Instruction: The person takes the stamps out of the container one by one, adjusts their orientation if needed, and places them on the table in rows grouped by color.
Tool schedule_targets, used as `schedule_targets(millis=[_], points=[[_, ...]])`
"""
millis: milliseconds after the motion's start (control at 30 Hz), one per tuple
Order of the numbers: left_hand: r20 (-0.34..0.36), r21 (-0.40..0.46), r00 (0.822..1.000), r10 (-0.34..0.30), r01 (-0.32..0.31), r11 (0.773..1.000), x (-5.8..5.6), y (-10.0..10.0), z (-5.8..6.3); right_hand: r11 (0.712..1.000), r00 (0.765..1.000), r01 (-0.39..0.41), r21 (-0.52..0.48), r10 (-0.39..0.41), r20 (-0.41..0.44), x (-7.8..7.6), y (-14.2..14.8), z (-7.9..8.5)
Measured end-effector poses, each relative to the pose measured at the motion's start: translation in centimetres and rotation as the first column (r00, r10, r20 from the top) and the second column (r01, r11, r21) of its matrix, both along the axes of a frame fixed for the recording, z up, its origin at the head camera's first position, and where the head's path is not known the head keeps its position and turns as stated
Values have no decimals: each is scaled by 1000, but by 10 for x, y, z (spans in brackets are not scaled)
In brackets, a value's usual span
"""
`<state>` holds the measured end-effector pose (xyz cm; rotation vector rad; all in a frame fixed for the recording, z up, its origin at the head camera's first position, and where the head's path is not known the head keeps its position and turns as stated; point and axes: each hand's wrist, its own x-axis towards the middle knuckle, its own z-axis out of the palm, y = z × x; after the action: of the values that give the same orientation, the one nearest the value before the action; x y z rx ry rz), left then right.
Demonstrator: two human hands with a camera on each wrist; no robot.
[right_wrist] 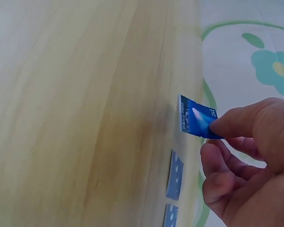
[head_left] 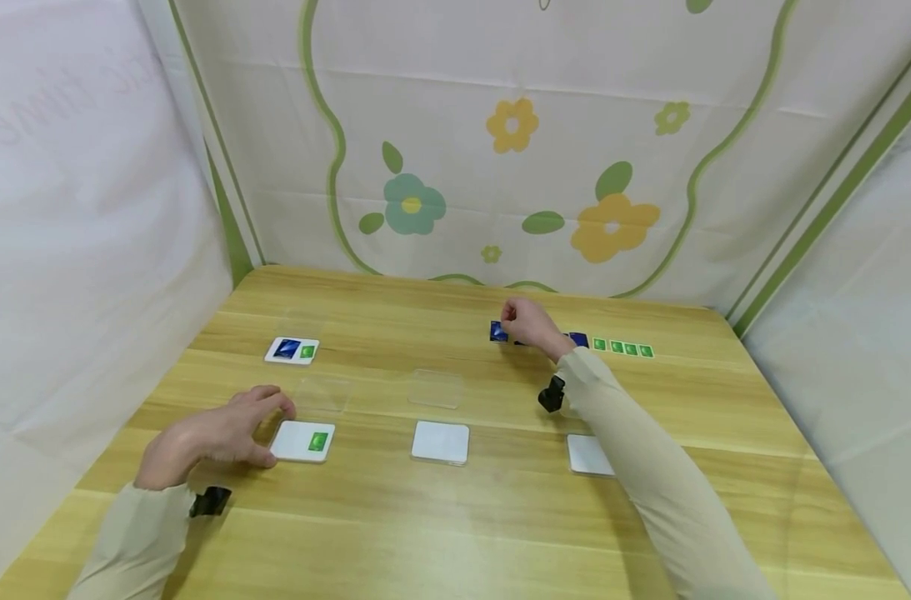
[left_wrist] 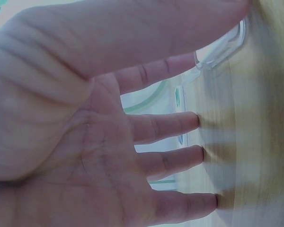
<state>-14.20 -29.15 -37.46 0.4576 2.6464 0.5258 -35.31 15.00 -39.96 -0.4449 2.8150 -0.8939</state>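
Note:
My right hand [head_left: 533, 327] pinches a blue postage stamp [right_wrist: 197, 118] between thumb and finger, raised just above the far part of the table. Other blue stamps [right_wrist: 175, 176] lie in a row beside it, partly hidden by the hand in the head view. At the near left, my left hand [head_left: 230, 429] holds a white card in a clear case [head_left: 293, 440] by its left end, thumb and index finger at opposite edges. A green stamp [head_left: 317, 442] sits at that card's right side. The other left fingers are spread, their tips against the table in the left wrist view.
Several green stamps [head_left: 616, 347] continue the row rightward. A further card [head_left: 273, 357] at back left bears one blue and one green stamp. Blank white cards lie in the middle [head_left: 440, 442] and at right [head_left: 586, 455], the latter partly under my right arm. Clear lids [head_left: 435, 389] lie behind.

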Motion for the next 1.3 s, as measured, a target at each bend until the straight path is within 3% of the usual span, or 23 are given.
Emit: schedule_targets(millis=[233, 933, 1300], points=[[-4, -5, 1000, 2, -2, 1000, 1, -2, -1, 999, 999, -10, 51, 12, -45, -2, -1, -7], [-15, -4, 1000, -10, 10, 1000, -1, -2, -2, 996, 1000, 10, 90, -8, -29, -10, 4, -19], [-1, -6, 1000, -2, 2, 1000, -2, -1, -2, 995, 999, 17, 102, -13, -43, -8, 5, -17]])
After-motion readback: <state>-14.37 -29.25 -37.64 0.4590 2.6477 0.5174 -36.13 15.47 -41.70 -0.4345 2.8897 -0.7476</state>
